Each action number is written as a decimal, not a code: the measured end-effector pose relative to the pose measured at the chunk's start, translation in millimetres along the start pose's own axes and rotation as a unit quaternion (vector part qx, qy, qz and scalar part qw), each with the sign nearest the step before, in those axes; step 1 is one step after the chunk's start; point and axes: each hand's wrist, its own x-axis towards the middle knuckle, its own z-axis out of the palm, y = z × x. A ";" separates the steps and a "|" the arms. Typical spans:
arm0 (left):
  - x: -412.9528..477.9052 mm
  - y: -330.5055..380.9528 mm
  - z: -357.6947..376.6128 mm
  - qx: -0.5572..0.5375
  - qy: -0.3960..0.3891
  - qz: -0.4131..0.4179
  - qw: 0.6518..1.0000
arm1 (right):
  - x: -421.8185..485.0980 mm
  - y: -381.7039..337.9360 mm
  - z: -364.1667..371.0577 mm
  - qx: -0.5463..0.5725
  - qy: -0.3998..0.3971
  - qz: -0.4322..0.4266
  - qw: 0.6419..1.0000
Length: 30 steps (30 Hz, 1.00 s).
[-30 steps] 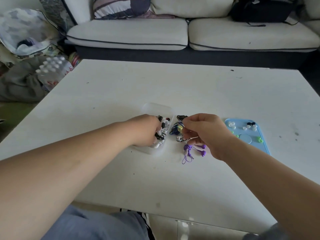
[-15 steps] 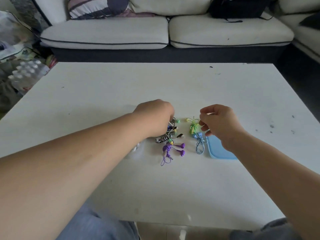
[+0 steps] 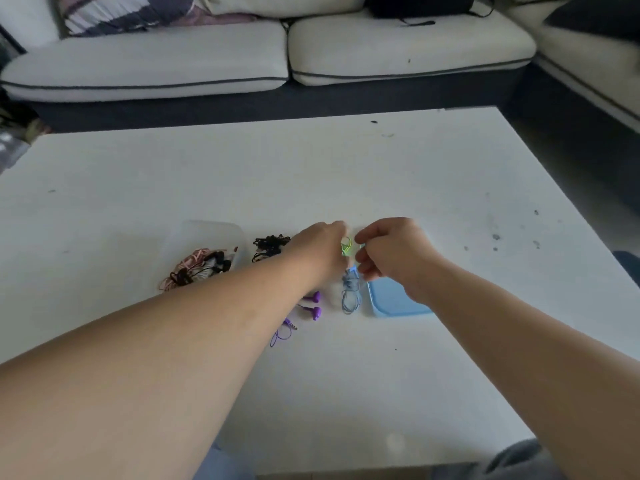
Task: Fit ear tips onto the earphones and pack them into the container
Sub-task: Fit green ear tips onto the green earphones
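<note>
Left grip [image 3: 322,249] is off the container [image 3: 188,237] now. A second ago it was down among the cords there, and it has since crossed over to meet the right grip [image 3: 391,252]. Both come together at the green earphones [image 3: 346,245], whose loop shows in the gap between them.

Right grip: fingers curled, tips at the green cord, pinching it as far as the blur allows. Left grip: back of the hand faces the camera and the fingertips are hidden, so I cannot tell whether it holds the cord or only touches it.

The container, well off to the left of the left grip, is uncovered again, with pink and black cords inside and some trailing over its near edge. The black earphones [image 3: 272,245] lie between it and the left grip. The purple earphones [image 3: 313,304] are on the near side, partly under the left forearm. The blue earphones [image 3: 350,292] lie just nearer than the right grip, beside the blue lid [image 3: 394,306] (the loose ear tips seen on it a second ago are now behind the right wrist).

Reading: packing of the last set looks finished — the green set seems next for tips. Four sets remain out on the tabletop [image 3: 346,393], so the task is well short of done.
</note>
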 end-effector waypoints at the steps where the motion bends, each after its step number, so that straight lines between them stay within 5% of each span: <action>1: 0.4 -0.6 -0.3 -0.001 0.001 -0.009 1.000 | -0.1 0.6 -1.2 0.000 0.002 0.001 1.000; 11: -45.5 -6.2 -59.2 -0.292 0.049 -0.065 0.953 | -26.1 -4.4 -14.5 0.061 -0.018 -0.028 0.998; 17: -104.9 19.3 -112.2 -0.556 0.014 -0.062 0.829 | -68.1 -24.5 -1.7 0.141 -0.133 -0.141 0.971; 21: -133.2 32.5 -123.4 -0.629 -0.034 -0.076 0.773 | -98.6 -25.5 1.8 0.194 -0.225 -0.166 0.940; 25: -145.5 33.3 -119.2 -0.584 -0.078 -0.089 0.803 | -113.8 -17.7 -2.2 0.271 -0.270 -0.137 0.914; 30: -142.8 28.4 -109.6 -0.501 -0.084 -0.084 0.857 | -111.6 -13.8 -9.6 0.257 -0.227 -0.105 0.934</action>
